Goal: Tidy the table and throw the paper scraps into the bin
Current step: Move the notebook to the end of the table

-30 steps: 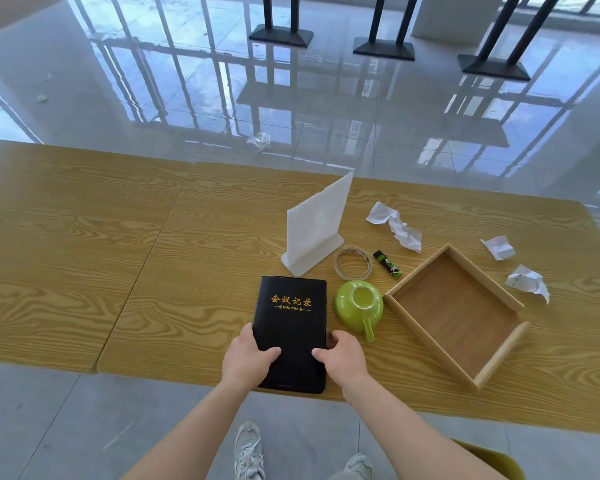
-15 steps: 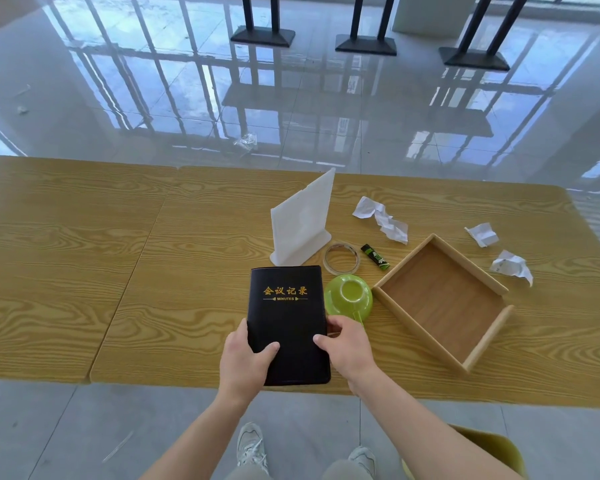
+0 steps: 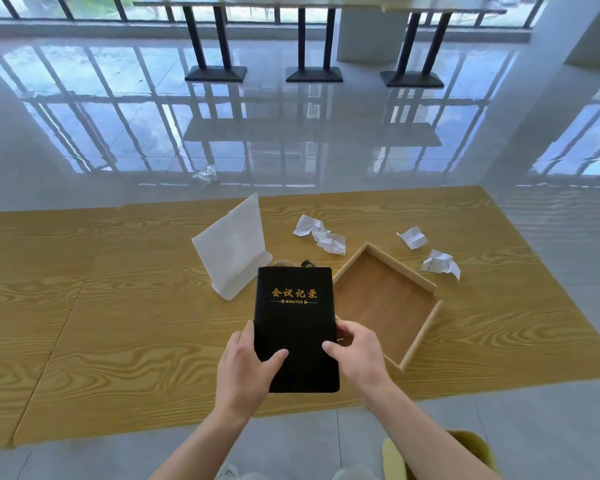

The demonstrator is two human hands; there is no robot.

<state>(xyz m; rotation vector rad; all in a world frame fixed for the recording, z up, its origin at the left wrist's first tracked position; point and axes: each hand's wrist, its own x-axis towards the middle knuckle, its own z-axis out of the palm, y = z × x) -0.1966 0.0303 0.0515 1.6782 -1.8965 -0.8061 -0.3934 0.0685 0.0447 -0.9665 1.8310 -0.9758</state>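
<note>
above the wooden counter (image 3: 118,306), left hand (image 3: 246,367) and right hand (image 3: 359,358) grip a black notebook (image 3: 296,323) by its lower edges, seemingly bound for the empty tray (image 3: 387,303) beside it while paper scraps (image 3: 321,233) wait.

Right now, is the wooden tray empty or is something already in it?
Empty, as far as shows. The wooden tray shows bare wood across its visible floor; the black notebook, held in both hands, hides its near-left corner.
</note>
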